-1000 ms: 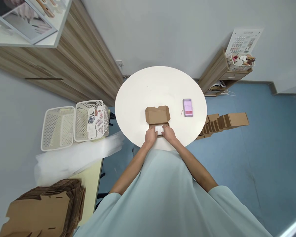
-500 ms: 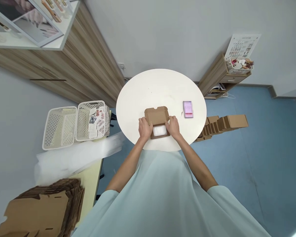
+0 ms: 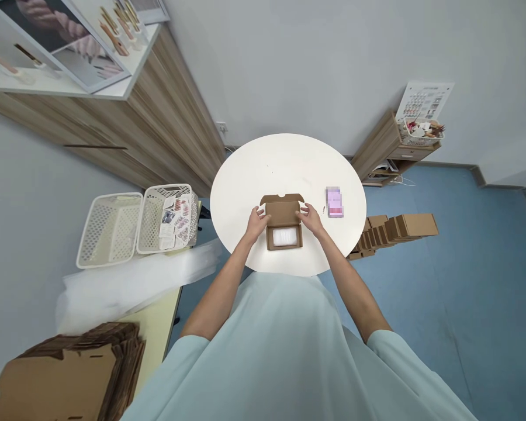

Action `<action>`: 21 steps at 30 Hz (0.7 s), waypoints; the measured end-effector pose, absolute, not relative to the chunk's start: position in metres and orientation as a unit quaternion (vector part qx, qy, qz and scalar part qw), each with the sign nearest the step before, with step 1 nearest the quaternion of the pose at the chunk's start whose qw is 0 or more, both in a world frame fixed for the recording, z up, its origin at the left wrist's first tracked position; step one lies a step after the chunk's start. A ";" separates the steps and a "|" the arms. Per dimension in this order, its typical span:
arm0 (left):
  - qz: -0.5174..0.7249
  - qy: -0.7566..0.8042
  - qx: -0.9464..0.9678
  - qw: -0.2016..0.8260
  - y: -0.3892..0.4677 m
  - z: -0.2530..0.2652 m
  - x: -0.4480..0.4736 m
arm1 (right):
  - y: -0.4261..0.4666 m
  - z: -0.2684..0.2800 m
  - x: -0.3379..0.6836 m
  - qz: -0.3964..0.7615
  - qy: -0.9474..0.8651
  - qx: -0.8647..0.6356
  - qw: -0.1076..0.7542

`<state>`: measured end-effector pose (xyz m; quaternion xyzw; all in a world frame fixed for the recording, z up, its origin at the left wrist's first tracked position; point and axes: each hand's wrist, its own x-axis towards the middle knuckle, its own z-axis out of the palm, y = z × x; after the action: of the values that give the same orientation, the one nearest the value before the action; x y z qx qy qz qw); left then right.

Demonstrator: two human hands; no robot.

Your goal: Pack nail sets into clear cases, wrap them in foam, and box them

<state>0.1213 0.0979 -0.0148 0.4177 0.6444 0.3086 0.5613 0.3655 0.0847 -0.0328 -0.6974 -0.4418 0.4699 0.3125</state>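
A small brown cardboard box [image 3: 269, 238] lies on the round white table [image 3: 241, 169] with its lid [image 3: 283, 214] raised and tilted back. Inside it sits a white wrapped packet [image 3: 284, 237]. At the lid's left edge is my left hand [image 3: 256, 225], fingers apart, thumb close to the cardboard. My right hand [image 3: 311, 220] is at the opposite edge, also spread, its thumb near or touching the lid. Whether the thumbs press on the lid is hard to make out. Further right on the tabletop rests a blurred purple item [image 3: 334, 202].
To the left, a side table [image 3: 158, 318] bears two white baskets [image 3: 109, 231], one with printed cards, plus white wrapping sheets [image 3: 131, 286] and flattened cartons [image 3: 56, 380]. Several folded boxes [image 3: 416, 225] stand on the floor at right. A wooden cabinet [image 3: 170, 111] is behind left.
Both hands have loosened from the box's sides, and the fingers have spread beside the lid. The lid's front flap and side tabs show more fully. The camera view has shifted slightly.
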 end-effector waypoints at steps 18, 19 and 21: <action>0.308 0.594 0.597 0.443 0.014 -0.047 0.117 | -0.013 -0.034 0.352 0.380 -0.583 -0.657 0.290; 0.304 0.588 0.611 0.434 0.011 -0.048 0.116 | -0.017 -0.035 0.351 0.372 -0.594 -0.655 0.283; 0.293 0.579 0.633 0.422 0.004 -0.048 0.113 | -0.024 -0.037 0.351 0.357 -0.613 -0.652 0.269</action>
<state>0.1133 0.0042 -0.0483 0.6328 0.5790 0.2934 0.4221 0.3513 -0.0244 -0.0369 -0.6519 -0.6130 0.3565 0.2686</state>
